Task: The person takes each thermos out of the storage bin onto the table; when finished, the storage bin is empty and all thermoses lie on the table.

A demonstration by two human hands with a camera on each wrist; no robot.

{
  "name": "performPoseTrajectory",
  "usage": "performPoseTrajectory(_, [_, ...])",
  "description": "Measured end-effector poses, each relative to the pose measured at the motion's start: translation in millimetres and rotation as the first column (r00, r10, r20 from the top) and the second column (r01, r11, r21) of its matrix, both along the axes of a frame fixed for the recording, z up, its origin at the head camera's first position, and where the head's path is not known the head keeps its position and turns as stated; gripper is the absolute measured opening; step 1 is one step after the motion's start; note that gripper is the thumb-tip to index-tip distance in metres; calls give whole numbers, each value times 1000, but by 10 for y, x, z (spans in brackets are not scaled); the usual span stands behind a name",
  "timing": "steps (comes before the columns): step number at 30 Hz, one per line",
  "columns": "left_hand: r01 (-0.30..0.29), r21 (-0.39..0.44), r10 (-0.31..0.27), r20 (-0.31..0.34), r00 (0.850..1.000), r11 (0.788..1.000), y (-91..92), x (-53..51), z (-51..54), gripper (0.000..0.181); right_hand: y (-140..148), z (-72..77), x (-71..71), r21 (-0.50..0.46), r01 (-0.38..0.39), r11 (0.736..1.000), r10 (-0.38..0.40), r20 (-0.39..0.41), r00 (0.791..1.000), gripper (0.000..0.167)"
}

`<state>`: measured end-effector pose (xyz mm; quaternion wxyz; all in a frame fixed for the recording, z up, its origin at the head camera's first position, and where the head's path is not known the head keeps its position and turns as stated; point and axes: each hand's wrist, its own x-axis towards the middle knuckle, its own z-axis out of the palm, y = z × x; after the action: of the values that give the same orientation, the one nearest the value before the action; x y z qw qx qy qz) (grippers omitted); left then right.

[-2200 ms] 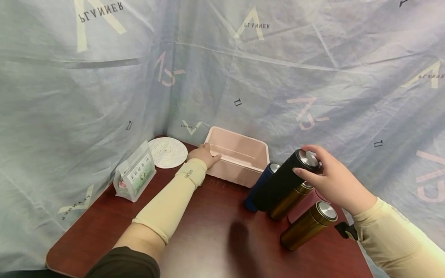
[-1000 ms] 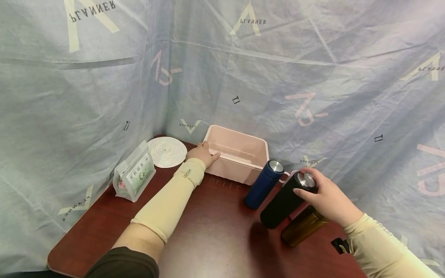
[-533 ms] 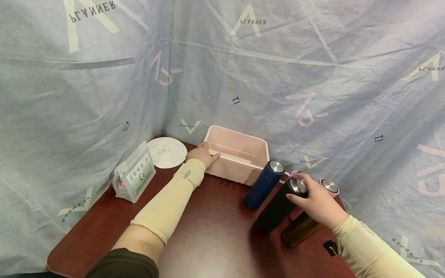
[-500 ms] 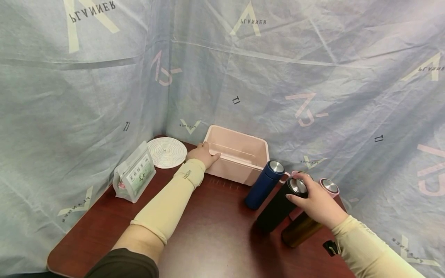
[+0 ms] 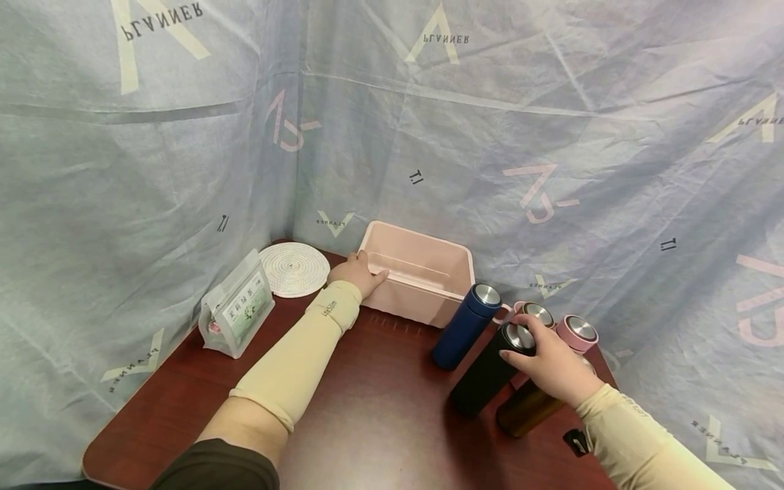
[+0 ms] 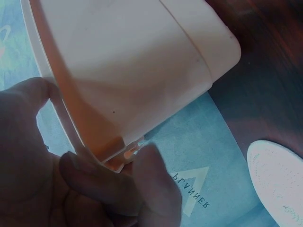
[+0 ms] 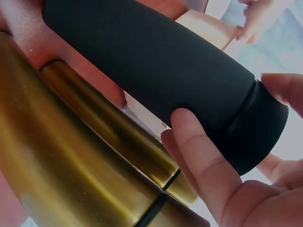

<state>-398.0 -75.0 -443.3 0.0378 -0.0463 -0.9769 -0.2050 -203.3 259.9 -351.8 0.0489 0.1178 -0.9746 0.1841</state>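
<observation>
My left hand (image 5: 357, 272) grips the near left corner of a pink plastic bin (image 5: 407, 305); in the left wrist view its thumb and fingers are around the rim (image 6: 64, 111). My right hand (image 5: 551, 361) holds a black thermos (image 5: 482, 376) near its silver-topped lid, thumb on one side and fingers on the other. The thermos appears to stand on the table beside a blue thermos (image 5: 462, 331). To its right and behind it are two gold thermoses, one nearer (image 5: 525, 410) and one farther (image 5: 540, 314), and a pink-lidded thermos (image 5: 578, 333), all partly hidden by the hand.
A pink loop handle (image 5: 504, 313) shows behind the blue thermos. On the left stand a stand-up pouch with a green label (image 5: 241, 306) and a round white woven mat (image 5: 295, 269). Grey printed curtains (image 5: 392, 136) rise behind the dark red table (image 5: 367, 408).
The right hand lowered the black thermos from above the other thermoses to the table, then shifted it slightly nearer and left. The left hand has stayed on the bin.
</observation>
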Motion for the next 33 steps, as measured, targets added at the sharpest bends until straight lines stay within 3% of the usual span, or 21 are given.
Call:
performPoseTrajectory(12, [13,14,-14,12,1000,1000,0,20,-2,85,-28,-31,19,-53,-38,998,39,9,999,61])
performPoseTrajectory(25, [-10,3,10,34,999,1000,-107,-16,-133,86,-130,-149,-68,-34,-30,999,32,37,999,75])
performPoseTrajectory(29, [-12,-7,12,70,997,1000,-108,-31,-176,85,-157,-88,-37,-7,-12,1000,13,93,996,92])
performPoseTrajectory(33, [-1,-36,6,119,993,999,-118,-68,-197,86,-183,75,46,22,-7,1000,5,113,994,105])
